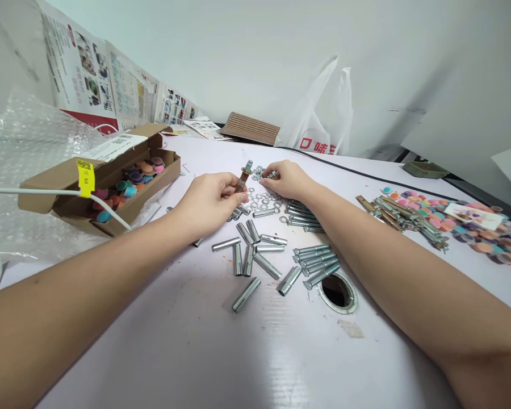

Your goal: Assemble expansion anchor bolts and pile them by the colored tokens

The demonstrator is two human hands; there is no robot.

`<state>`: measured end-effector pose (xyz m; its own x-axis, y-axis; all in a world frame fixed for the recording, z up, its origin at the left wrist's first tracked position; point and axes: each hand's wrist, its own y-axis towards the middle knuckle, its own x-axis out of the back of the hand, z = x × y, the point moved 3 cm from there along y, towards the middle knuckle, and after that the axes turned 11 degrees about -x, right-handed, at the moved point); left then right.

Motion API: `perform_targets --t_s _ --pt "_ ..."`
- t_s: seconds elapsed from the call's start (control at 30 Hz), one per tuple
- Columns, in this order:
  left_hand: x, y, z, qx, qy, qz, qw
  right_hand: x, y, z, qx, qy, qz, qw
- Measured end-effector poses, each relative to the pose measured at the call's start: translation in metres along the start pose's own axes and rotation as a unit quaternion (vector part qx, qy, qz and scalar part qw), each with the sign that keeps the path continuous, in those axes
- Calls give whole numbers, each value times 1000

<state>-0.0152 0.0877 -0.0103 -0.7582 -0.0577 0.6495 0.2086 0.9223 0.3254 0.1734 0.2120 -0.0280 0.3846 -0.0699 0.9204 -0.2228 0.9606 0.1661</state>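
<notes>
My left hand (215, 201) pinches an expansion bolt (244, 175) upright, its threaded end up and a brassy washer near the top. My right hand (290, 179) reaches to a small heap of hex nuts (258, 171) at the back, fingertips down among them; whether a nut is between them I cannot make out. Loose washers (262, 201) lie between and in front of both hands. Several metal sleeves (246, 294) are scattered nearer to me. Bolts (317, 261) lie in rows beside my right forearm.
An open cardboard box (153, 184) of colourful caps stands at left on bubble wrap (21, 170), a white cable across it. At right lie assembled expansion bolts (402, 218) and many colourful caps (485, 244). A round table hole (338, 292) sits near the bolts. Behind is a plastic bag (319, 122).
</notes>
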Motion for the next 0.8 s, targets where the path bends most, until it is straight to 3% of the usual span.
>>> perform_targets --t_s 0.27,0.8 --pt "1 0 -5 4 38 -9 999 -3 2 9 25 -22 -41 999" --pt "2 -2 -9 9 24 -6 1000 -1 -5 13 44 -51 -11 998"
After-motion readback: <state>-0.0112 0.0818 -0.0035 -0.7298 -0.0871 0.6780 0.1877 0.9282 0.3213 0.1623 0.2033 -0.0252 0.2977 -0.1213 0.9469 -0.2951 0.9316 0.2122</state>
